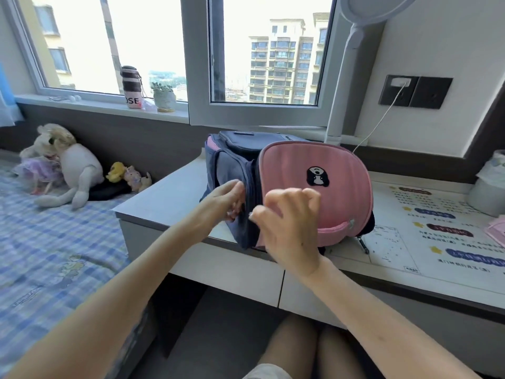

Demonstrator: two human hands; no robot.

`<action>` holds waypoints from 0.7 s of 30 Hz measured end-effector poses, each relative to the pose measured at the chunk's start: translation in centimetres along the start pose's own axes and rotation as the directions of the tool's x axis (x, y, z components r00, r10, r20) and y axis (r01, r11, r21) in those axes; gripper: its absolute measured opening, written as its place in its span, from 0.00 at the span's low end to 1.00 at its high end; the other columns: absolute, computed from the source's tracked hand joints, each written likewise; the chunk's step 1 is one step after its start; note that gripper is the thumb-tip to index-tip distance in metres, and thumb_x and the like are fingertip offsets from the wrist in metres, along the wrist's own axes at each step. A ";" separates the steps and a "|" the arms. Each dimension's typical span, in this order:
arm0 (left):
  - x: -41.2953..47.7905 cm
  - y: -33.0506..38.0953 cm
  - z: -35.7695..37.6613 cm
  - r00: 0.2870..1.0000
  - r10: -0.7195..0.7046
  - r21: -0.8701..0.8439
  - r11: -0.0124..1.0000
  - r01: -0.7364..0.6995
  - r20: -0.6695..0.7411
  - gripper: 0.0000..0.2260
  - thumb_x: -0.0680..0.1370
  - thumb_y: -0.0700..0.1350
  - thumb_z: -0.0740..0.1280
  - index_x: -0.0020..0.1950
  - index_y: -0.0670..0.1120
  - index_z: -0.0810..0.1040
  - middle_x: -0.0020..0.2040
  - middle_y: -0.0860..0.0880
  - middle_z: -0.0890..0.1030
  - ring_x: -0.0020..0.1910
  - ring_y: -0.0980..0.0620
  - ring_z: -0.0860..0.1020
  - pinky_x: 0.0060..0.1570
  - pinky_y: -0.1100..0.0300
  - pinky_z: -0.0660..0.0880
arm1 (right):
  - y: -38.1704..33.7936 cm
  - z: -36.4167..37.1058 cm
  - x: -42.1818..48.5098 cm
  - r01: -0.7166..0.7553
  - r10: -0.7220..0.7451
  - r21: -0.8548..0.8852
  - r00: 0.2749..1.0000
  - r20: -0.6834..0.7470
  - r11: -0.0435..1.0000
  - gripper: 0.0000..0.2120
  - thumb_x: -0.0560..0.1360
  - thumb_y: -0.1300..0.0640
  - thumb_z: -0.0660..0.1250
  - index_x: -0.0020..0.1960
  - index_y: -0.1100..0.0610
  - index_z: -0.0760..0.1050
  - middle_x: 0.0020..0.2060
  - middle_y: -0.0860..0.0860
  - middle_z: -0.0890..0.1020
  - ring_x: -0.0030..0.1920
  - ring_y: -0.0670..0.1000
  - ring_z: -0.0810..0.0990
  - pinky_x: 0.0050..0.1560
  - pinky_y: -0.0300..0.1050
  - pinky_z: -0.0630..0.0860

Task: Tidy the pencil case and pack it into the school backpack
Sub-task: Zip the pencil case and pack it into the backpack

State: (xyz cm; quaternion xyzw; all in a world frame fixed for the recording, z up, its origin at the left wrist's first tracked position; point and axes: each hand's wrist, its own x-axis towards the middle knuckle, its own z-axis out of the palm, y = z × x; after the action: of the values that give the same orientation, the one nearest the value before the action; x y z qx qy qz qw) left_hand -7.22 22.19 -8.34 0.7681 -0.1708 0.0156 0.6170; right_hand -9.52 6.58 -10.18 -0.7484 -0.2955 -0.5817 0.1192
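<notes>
A navy and pink school backpack (322,170) lies on its back on the white desk (175,195), its pink front flap with a small dog patch facing me. My left hand (226,198) grips the navy side panel next to the zipper. My right hand (287,222) pinches what looks like the zipper pull at the flap's lower left edge, fingers curled. The pencil case is not in view.
Printed sheets (437,236) lie on the desk to the right, with a white bin (489,187) at the far right. A bed (49,255) with stuffed toys (71,165) is on the left. A bottle (131,87) and plant pot (164,98) stand on the windowsill.
</notes>
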 end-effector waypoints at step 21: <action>0.6 1.7 1.4 0.955 0.230 0.474 0.873 -0.116 -0.189 0.20 0.72 0.49 0.69 0.27 0.44 0.63 0.24 0.47 0.69 0.25 0.54 0.67 0.29 0.60 0.64 | 3.9 3.8 10.2 -0.403 0.348 0.064 0.851 0.395 0.913 0.08 0.73 0.51 0.67 0.40 0.54 0.79 0.48 0.47 0.78 0.55 0.51 0.71 0.51 0.48 0.58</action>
State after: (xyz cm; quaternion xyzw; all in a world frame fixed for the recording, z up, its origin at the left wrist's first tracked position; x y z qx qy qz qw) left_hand -7.40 20.36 -6.92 0.8656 -0.1552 0.2033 0.4306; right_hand -2.73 8.55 -1.01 -0.8781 -0.2018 -0.3704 0.2260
